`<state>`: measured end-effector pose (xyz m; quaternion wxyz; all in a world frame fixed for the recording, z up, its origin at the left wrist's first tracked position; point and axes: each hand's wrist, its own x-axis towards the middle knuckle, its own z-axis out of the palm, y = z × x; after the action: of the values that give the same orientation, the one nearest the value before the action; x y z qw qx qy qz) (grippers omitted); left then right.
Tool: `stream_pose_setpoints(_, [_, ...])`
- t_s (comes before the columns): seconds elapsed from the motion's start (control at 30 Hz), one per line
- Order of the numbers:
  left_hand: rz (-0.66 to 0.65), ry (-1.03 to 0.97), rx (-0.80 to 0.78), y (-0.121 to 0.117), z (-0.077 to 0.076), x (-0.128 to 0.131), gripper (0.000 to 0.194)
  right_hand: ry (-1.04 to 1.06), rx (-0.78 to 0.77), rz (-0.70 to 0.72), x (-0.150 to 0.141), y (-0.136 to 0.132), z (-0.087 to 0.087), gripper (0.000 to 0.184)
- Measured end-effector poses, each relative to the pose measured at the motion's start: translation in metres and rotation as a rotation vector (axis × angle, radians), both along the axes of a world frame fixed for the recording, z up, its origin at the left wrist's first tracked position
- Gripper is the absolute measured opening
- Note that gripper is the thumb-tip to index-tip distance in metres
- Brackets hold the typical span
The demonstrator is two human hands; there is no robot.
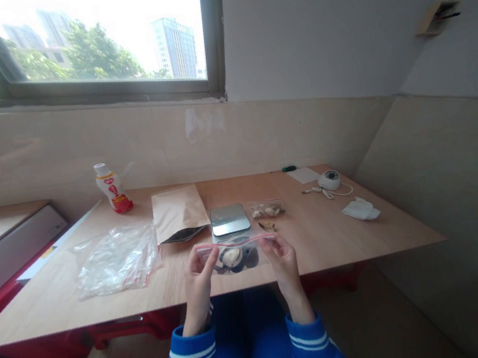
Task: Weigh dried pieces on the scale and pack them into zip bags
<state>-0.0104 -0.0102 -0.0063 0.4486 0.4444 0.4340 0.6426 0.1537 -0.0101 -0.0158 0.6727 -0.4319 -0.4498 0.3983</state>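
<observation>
My left hand (pixel 198 275) and my right hand (pixel 281 256) hold a small clear zip bag (pixel 235 256) between them, just above the near edge of the wooden table (pixel 341 235). Each hand pinches one end of the bag's pink zip strip. Pale and dark pieces show inside the bag. Right behind it sits a small metal-topped scale (pixel 229 219). A second small clear bag with pale pieces (pixel 267 209) lies to the right of the scale, and a few loose pieces (pixel 266 226) lie in front of that bag.
A brown paper pouch (pixel 178 213) lies left of the scale, a pile of clear zip bags (pixel 116 259) further left, and a small drink bottle (pixel 111 189) behind. At the right are a white round device with cord (pixel 330 180), a paper slip (pixel 304 175) and crumpled tissue (pixel 361 209).
</observation>
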Motion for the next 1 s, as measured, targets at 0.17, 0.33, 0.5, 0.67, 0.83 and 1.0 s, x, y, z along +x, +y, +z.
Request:
stream_pose_setpoints(0.17, [0.014, -0.008, -0.002, 0.0, -0.001, -0.002, 0.023, -0.011, 0.016, 0.035, 0.0, -0.003, 0.003, 0.019])
stream_pose_setpoints(0.33, [-0.002, 0.063, 0.04, -0.001, 0.001, -0.006, 0.019, -0.043, 0.035, -0.037, 0.0, -0.003, 0.003, 0.015])
stream_pose_setpoints(0.5, [0.023, 0.179, 0.04, -0.006, 0.004, -0.009, 0.019, -0.042, 0.003, -0.082, -0.002, -0.003, 0.0, 0.018])
stream_pose_setpoints(0.67, [0.049, 0.146, 0.011, -0.006, 0.007, -0.005, 0.024, 0.039, -0.001, -0.105, -0.009, 0.001, -0.005, 0.021])
stream_pose_setpoints(0.83, [-0.011, 0.034, 0.028, -0.004, 0.0, -0.002, 0.023, 0.144, 0.028, 0.021, -0.01, 0.003, -0.009, 0.025])
stream_pose_setpoints(1.0, [-0.023, 0.018, 0.065, -0.004, -0.003, -0.001, 0.03, 0.142, -0.009, 0.107, -0.01, 0.003, -0.011, 0.028])
